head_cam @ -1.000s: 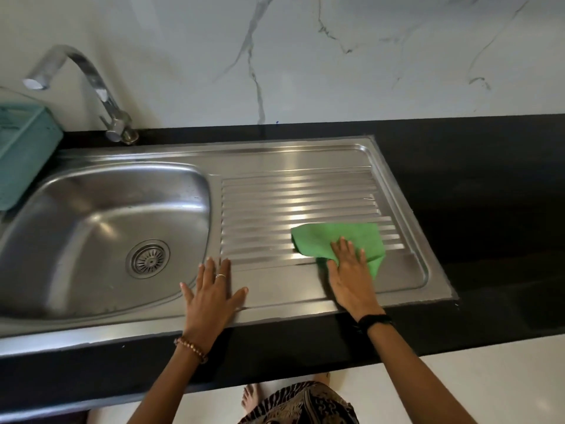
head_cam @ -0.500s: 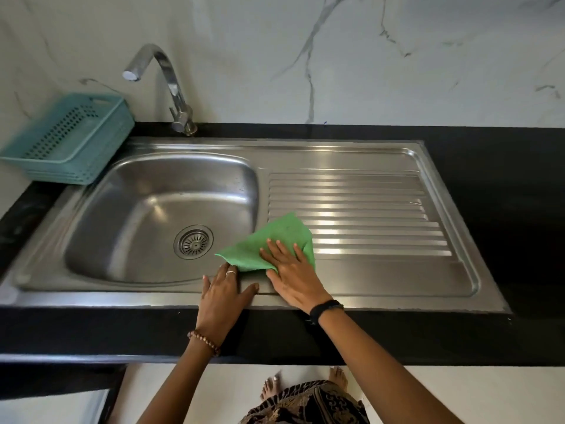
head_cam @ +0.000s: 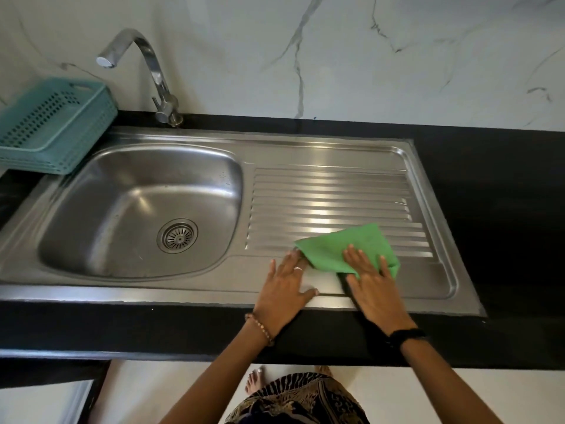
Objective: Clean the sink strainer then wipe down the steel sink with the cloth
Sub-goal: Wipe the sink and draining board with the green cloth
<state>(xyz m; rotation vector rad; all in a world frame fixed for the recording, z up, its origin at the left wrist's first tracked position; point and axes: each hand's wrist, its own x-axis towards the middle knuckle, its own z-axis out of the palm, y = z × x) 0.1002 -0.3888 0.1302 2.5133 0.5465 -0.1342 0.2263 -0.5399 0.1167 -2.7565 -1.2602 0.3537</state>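
Where ridges end, cloth (head_cam: 342,247) under right hand (head_cam: 374,290) fingers (head_cam: 351,255) (flat).

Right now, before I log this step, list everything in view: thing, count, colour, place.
steel sink: 1, silver, set in the counter
strainer: 1, silver, basin floor
cloth: 1, green, on the ribbed drainboard's near part
tap: 1, silver, behind the basin
basket: 1, teal, left of the basin
counter: 1, black, around the sink
wall: 1, white marble, behind
left hand: 1, flat on the sink's front rim
right hand: 1, pressing the cloth
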